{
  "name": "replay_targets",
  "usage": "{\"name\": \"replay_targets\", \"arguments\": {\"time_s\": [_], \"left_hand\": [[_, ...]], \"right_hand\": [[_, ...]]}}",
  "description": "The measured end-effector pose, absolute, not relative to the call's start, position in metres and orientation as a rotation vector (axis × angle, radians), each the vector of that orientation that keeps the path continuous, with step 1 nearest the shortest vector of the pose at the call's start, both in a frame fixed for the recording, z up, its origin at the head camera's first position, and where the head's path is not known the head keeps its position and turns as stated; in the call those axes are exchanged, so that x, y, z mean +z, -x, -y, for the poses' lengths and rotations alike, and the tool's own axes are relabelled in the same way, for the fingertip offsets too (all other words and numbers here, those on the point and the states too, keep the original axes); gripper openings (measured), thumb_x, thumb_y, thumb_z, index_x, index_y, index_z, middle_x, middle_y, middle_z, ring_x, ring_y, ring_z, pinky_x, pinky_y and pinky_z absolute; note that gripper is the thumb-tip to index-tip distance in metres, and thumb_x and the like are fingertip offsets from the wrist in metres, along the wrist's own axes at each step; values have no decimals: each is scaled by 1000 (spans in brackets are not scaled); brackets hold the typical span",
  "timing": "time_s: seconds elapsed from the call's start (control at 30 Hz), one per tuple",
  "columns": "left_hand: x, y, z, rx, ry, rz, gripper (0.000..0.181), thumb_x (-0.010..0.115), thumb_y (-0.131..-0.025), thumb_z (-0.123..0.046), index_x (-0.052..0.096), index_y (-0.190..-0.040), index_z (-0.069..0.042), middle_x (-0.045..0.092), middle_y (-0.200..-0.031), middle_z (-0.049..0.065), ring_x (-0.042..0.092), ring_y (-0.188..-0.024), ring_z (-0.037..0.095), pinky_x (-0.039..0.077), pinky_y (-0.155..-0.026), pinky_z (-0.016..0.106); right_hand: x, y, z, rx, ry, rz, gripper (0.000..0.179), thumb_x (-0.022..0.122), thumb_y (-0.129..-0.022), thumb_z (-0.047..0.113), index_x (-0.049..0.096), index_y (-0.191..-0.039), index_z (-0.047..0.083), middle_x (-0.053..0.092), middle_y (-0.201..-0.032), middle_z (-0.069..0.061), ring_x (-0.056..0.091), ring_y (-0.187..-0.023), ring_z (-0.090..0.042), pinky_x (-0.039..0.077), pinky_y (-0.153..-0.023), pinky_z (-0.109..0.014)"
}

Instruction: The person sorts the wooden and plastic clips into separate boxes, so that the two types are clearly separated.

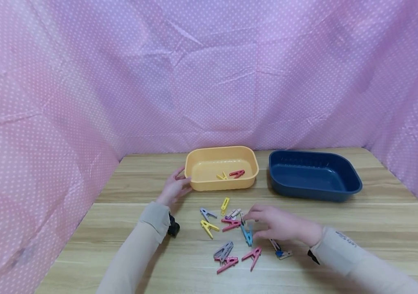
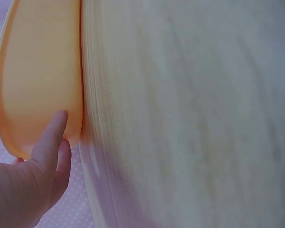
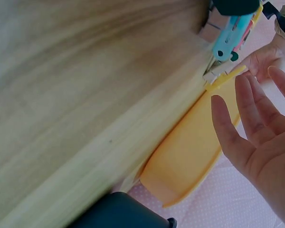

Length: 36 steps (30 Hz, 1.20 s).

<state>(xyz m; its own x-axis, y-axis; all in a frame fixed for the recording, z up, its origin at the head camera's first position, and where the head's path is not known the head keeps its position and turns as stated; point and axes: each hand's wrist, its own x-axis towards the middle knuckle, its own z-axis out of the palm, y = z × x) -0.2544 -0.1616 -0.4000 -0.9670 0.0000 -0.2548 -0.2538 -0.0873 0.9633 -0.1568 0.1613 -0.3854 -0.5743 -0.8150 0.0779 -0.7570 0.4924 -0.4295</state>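
My left hand (image 1: 173,188) rests against the left end of a yellow plastic basin (image 1: 223,185). In the left wrist view one finger (image 2: 54,135) lies along the basin's outer wall. A yellow clothespin (image 1: 222,176) and a red clothespin (image 1: 237,174) lie inside the basin. My right hand (image 1: 278,223) hovers with spread fingers over loose clothespins on the table. A blue clothespin (image 1: 247,234) is just below its fingertips, and a pink clothespin (image 1: 231,224) lies to their left. In the right wrist view nothing shows between the fingers (image 3: 223,118).
A dark blue basin (image 1: 315,194) stands right of the yellow one. Several more clothespins lie scattered on the wooden table (image 1: 102,237), including grey (image 1: 224,250), pink (image 1: 253,257) and yellow (image 1: 209,228) ones. Pink dotted cloth (image 1: 212,81) hangs behind and beside the table.
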Motion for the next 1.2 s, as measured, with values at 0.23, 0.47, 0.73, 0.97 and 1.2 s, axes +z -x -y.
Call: {"name": "replay_targets", "arguments": {"time_s": [0.23,0.47,0.73,0.97,1.2], "left_hand": [[-400,254,162,2178,268,-2004,64,50,-94,2,25,-151,-15,36,-143,24,46,-125,37,43,-104,45],[-400,255,162,2180,267,-2010,63,50,-95,1,26,-150,-15,38,-140,23,48,-120,33,43,-104,45],[-400,256,161,2193,274,-1982,63,49,-95,2,26,-150,-16,37,-141,23,47,-122,34,43,-104,44],[-400,256,161,2197,270,-1981,63,49,-95,2,25,-150,-15,37,-141,23,47,-120,32,42,-105,45],[-399,257,160,2209,271,-1971,63,49,-95,2,26,-150,-15,37,-140,23,47,-120,33,42,-105,45]], "right_hand": [[-388,154,-157,-594,1280,-2580,44,71,-83,31,61,-124,17,58,-113,4,56,-102,-10,52,-91,-33],[-390,155,-156,-570,1277,-2568,47,72,-82,34,61,-124,16,59,-113,4,56,-103,-10,51,-91,-34],[-392,154,-154,-520,1306,-2555,44,73,-82,32,63,-121,16,59,-112,5,56,-102,-8,51,-91,-32],[-394,155,-152,-502,1283,-2554,38,72,-83,32,64,-118,19,59,-111,7,55,-99,-6,52,-91,-33],[-394,153,-150,-475,1267,-2553,36,73,-83,31,65,-116,19,60,-110,7,55,-98,-6,51,-91,-34]]}}
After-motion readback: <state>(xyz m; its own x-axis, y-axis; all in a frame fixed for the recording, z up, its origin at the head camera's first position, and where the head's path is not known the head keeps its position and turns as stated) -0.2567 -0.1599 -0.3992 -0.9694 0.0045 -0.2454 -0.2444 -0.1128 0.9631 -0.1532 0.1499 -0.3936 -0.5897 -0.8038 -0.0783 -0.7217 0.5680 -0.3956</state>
